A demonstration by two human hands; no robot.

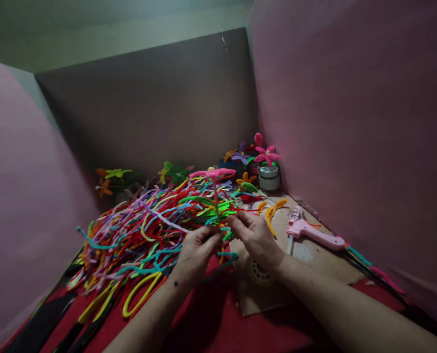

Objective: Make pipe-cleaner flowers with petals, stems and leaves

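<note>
Over this red table (208, 314), by the pipe-cleaner pile (141, 230), my left hand (195, 251) is pinching a pink flower (213, 173) upright by its stem (216, 201), right hand (258, 239) curled beside, can't tell if gripping.

Pale pot (269, 179) near pink wall (351, 108)

Single head-worn view, from above and behind left hand (198, 252) and right hand (257, 240), facing forward and down. Forearms (148, 309) nearest, entering at bottom; grey panel (152, 108) farther ahead; pink walls (351, 122) flanking.
</note>
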